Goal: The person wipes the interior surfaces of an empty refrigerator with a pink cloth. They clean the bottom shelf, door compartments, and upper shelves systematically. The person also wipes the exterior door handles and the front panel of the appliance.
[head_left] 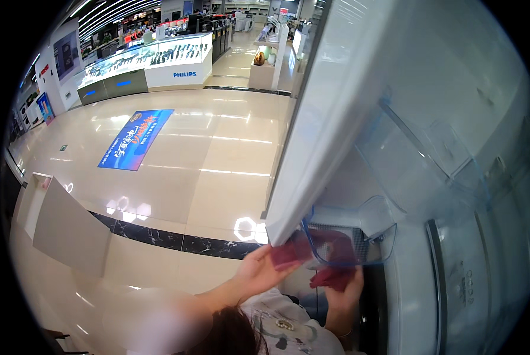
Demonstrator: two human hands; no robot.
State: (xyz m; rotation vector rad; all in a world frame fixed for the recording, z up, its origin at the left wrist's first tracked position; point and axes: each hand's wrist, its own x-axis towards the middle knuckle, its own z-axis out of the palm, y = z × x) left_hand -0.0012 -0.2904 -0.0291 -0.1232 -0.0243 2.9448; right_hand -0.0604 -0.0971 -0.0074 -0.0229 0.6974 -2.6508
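Note:
A dark red cloth (pixel 333 278) stretches between my hands at the lower end of an open white refrigerator door (pixel 342 100). My left hand (pixel 254 276) grips its left part beside the door's bottom corner. Bunched cloth is in my right hand (pixel 345 292), just below the lowest clear plastic door bin (pixel 378 214). Part of the cloth shows through the bin's transparent wall; whether it lies inside or behind it I cannot tell. Some fingers of both hands are hidden by the cloth.
More clear door shelves (pixel 419 139) sit higher on the door. The refrigerator body (pixel 466 266) stands at the right. A white box-like stand (pixel 70 222) is on the floor at left. Far back are a lit glass display counter (pixel 179 59) and a blue floor sticker (pixel 136 139).

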